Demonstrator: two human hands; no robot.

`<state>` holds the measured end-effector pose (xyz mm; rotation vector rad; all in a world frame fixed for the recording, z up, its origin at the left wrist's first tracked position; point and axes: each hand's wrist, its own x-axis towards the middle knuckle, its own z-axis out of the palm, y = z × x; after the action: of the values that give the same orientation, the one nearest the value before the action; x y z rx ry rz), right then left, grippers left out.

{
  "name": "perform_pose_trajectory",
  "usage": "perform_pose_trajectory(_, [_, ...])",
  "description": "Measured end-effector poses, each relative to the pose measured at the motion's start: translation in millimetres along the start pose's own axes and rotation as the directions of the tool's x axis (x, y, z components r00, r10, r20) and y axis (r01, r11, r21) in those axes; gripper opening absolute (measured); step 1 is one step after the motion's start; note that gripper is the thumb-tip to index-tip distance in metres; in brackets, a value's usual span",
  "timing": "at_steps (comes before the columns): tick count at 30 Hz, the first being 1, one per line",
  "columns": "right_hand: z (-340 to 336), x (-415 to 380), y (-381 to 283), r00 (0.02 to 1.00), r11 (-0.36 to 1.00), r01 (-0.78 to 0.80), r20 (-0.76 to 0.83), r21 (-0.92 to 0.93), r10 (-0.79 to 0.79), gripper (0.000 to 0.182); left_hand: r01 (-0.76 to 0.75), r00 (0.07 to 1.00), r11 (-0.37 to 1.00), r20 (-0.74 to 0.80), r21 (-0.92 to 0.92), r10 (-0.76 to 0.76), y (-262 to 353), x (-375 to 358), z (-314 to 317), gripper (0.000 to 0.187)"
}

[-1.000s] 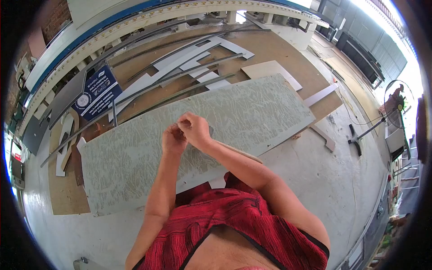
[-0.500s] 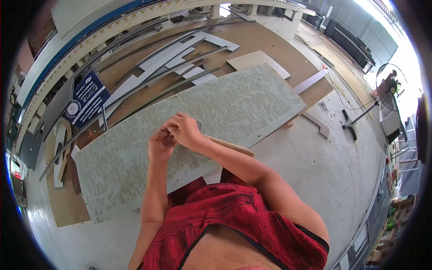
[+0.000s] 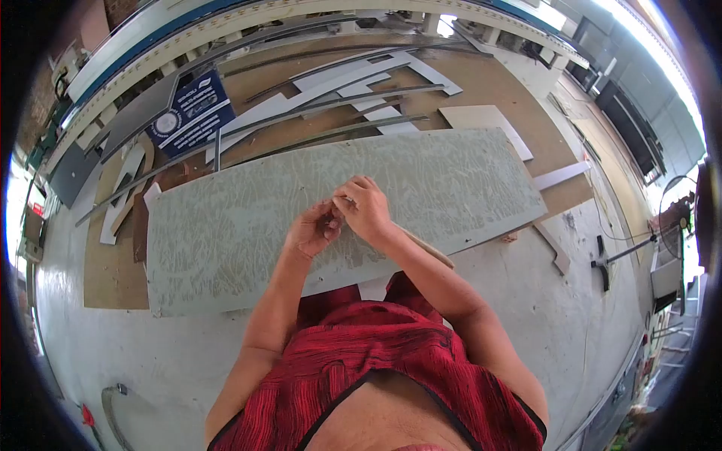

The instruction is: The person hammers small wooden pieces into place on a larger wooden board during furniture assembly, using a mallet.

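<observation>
Over the middle of a large pale green, streaky panel (image 3: 241, 225), my two hands meet at the fingertips. My left hand (image 3: 316, 228) has its fingers curled, palm partly turned up. Its thumb and fingers come right up to those of my right hand (image 3: 365, 208), which are bent in a pinch. Whatever lies between the fingertips is too small to make out. A light wooden handle (image 3: 427, 246) sticks out from under my right forearm, its other end hidden behind the hand and wrist.
Beyond the panel lie white board offcuts (image 3: 346, 78) and long dark strips (image 3: 331, 107) on a brown sheet (image 3: 526, 135). A blue printed sign (image 3: 194, 113) is at the left. A long machine (image 3: 248, 21) spans the back. On the right stands a fan (image 3: 673, 214).
The view has turned and shifted, so the panel and hands sit further right. My hands stay together at the fingertips, with the fingers slightly rearranged.
</observation>
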<state>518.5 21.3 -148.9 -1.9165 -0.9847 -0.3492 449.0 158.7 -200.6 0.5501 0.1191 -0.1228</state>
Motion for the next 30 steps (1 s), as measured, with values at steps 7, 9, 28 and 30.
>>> perform_pose_trajectory(7, [-108.5, 25.2, -107.0, 0.919, 0.891, 0.274, 0.174, 0.362, -0.353, 0.028, -0.012, 0.993, 0.995, 0.12, -0.097, 0.024, -5.8, -13.4, 9.4, 0.016])
perform_pose_trajectory(9, [-149.8, 27.9, -150.2, 0.818, 0.81, 0.513, 0.125, 0.284, -0.562, 0.027, -0.031, 0.989, 0.993, 0.138, -0.112, 0.047, -7.9, -11.4, -2.6, 0.016])
perform_pose_trajectory(28, [-250.1, -8.2, -232.9, 0.919, 0.839, 0.377, 0.268, -0.392, -0.288, 0.031, -0.048, 0.982, 0.964, -0.188, -0.26, -0.002, -3.8, -16.0, -6.4, 0.017])
perform_pose_trajectory(30, [-249.3, -7.0, -233.5, 0.921, 0.838, 0.374, 0.267, -0.398, -0.284, 0.031, -0.075, 0.978, 0.968, -0.21, -0.24, 0.023, -3.4, -15.2, -4.4, 0.016])
